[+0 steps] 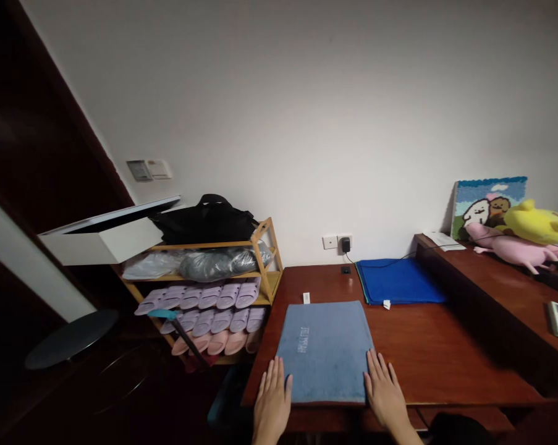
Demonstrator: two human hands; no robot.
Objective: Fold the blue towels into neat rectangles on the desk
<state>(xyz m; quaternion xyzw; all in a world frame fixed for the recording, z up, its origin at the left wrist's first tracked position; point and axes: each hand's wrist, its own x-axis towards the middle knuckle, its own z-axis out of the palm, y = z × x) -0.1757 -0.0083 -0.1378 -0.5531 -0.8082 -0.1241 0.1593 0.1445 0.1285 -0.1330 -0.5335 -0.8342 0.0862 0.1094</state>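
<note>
A grey-blue towel [329, 355] with pale lettering lies flat and square on the brown wooden desk [445, 352], near its front edge. A small white tag [306, 298] sticks out from its far side. My left hand [274, 395] lies flat along the towel's left edge, fingers stretched out and pointing away from me. Along the right edge rests my right hand [384, 386], also flat, its fingers slightly apart. Neither hand grips anything.
A dark blue folded cloth [401, 281] lies at the back of the desk, below a plugged-in black adapter [346, 245]. Soft toys [515, 244] sit on a raised ledge [487, 284] at right. A wooden shoe rack [272, 278] with several slippers stands at left.
</note>
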